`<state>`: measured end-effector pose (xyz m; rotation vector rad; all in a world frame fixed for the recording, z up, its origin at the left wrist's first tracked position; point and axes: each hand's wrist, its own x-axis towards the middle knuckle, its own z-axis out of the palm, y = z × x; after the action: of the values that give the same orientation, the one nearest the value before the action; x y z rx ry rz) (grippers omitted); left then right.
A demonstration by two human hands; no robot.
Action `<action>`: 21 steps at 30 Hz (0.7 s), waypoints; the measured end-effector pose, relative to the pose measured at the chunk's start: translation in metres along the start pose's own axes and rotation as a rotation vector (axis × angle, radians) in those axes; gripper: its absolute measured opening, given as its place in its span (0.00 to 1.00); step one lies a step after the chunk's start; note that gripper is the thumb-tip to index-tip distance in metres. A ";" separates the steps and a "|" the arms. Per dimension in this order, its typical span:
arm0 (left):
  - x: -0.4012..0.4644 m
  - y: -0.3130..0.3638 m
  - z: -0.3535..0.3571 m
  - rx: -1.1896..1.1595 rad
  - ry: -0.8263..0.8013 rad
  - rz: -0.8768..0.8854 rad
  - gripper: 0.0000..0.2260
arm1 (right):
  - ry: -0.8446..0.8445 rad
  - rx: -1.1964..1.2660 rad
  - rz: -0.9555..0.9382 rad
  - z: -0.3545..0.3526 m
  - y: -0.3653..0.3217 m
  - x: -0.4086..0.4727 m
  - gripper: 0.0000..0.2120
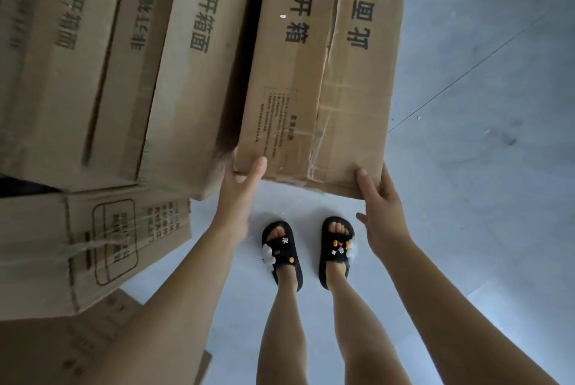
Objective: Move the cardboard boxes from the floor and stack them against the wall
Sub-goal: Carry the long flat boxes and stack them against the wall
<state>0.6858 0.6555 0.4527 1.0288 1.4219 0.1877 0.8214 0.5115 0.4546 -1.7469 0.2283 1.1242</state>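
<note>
A long box [320, 67] is held above the floor [482, 104], its long axis running away from the person and its near end over the sandalled feet [308, 250]. The left hand [239, 185] grips the near left corner, thumb on top, and the right hand [381, 207] grips the near right corner, fingers [367, 185] curled over the edge. Just left lies a stack [93, 73] of like boxes on pale grey tiled floor.

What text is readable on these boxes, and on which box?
"此面开箱": held box, left panel.
"非开箱面": neighbouring stacked box.
"非开箱面": far-left box, blurred.
Large print on the held box's right panel and the strip between the stacked boxes: not reliably readable.
Fine print on the held box and lower box: too small.
</note>
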 end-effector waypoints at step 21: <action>-0.266 0.140 0.009 -0.371 0.232 0.051 0.19 | 0.054 0.084 -0.187 -0.072 -0.142 -0.224 0.18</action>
<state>0.7007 0.5565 0.7359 0.7533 1.4978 0.6012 0.8251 0.4470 0.7218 -1.6882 0.1400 0.9207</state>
